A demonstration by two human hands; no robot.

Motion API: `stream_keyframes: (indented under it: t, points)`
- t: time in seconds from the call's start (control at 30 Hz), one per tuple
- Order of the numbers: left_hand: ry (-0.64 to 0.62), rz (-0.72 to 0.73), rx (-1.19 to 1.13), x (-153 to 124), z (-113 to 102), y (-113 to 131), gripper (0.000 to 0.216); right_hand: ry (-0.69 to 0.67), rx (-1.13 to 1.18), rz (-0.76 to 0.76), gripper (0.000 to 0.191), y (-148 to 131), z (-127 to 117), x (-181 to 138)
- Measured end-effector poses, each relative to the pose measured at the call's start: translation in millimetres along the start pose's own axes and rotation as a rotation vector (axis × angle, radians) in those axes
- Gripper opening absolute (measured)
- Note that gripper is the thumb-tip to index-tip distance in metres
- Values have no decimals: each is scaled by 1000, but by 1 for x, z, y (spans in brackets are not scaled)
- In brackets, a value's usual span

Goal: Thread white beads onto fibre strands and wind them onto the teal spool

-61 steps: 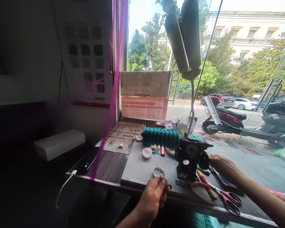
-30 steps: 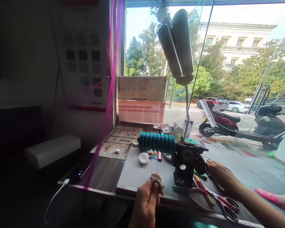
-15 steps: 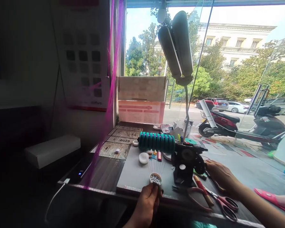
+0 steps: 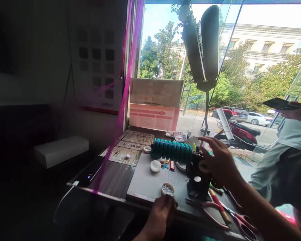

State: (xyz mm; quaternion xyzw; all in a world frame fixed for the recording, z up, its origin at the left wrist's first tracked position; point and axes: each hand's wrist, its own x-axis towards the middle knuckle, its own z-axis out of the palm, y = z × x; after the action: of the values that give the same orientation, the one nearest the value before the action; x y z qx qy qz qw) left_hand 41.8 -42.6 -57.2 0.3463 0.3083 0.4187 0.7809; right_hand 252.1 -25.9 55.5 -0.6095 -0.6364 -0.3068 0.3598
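Reaching over the machine (image 4: 197, 191), right hand's (image 4: 218, 161) grip stands apart; left hand (image 4: 161, 213) clamps cloth (image 4: 175, 203).

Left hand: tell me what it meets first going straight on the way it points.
Likely the small bowl of beads, just ahead of the left hand; depth is unclear, so it may already touch the near rim.
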Motion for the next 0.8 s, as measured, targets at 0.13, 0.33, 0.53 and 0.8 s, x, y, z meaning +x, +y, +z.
stream_keyframes:
  t: [0.13,0.33,0.53,0.8]
  points:
    - [-21,51,22,4,-5,-11,53,-150,-87,-159,47,-80,35,18]
    - [-90,85,240,10,-12,-14,52,-176,-226,-106,67,-86,61,12]
    - [-82,78,279,15,-11,-12,55,-177,-278,-178,60,-80,63,18]
    - [-61,17,264,7,-11,-13,55,-152,-320,-215,64,-75,68,16]
